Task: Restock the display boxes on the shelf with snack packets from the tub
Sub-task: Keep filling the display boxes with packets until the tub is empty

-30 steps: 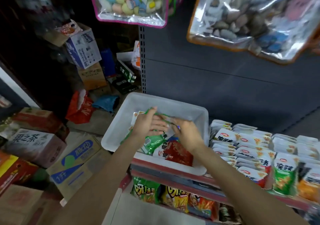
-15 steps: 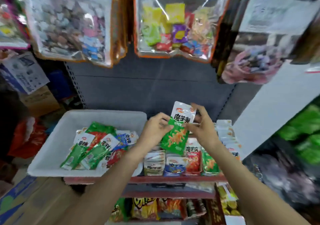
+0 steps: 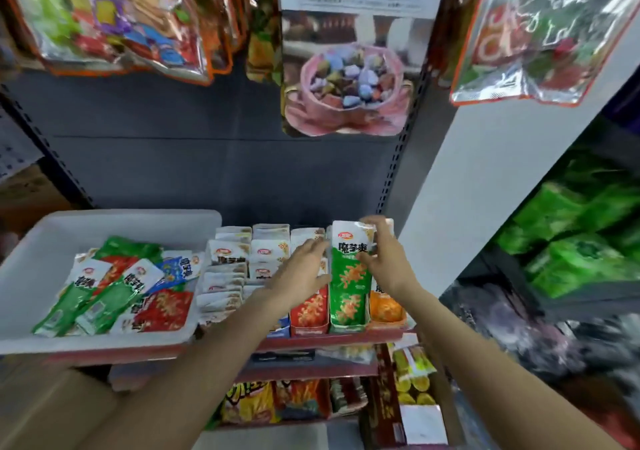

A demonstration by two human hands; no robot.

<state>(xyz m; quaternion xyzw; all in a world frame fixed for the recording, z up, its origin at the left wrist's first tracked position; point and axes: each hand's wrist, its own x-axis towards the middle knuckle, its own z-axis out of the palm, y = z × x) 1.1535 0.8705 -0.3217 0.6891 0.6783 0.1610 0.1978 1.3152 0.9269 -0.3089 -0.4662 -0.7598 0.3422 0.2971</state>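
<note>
A white tub (image 3: 41,241) stands on the left of the red shelf (image 3: 332,340) with several green, red and blue snack packets (image 3: 114,287) in it. To its right stands a row of display boxes (image 3: 308,314) filled with packets. My right hand (image 3: 384,255) grips a green-and-white snack packet (image 3: 349,269) upright, its lower end inside the green display box (image 3: 346,318). My left hand (image 3: 304,269) touches the packet's left edge with straight fingers, above the red box.
Large clear bags of sweets (image 3: 114,16) hang overhead, with a pink pictured bag (image 3: 346,89) at the centre. A white upright panel (image 3: 485,179) bounds the shelf on the right, green bags (image 3: 581,235) beyond it. More snack bags (image 3: 294,401) fill the shelf below.
Both hands have carried the green packet from the tub rightward along the shelf and lowered it into the green display box. The view has swung right.
</note>
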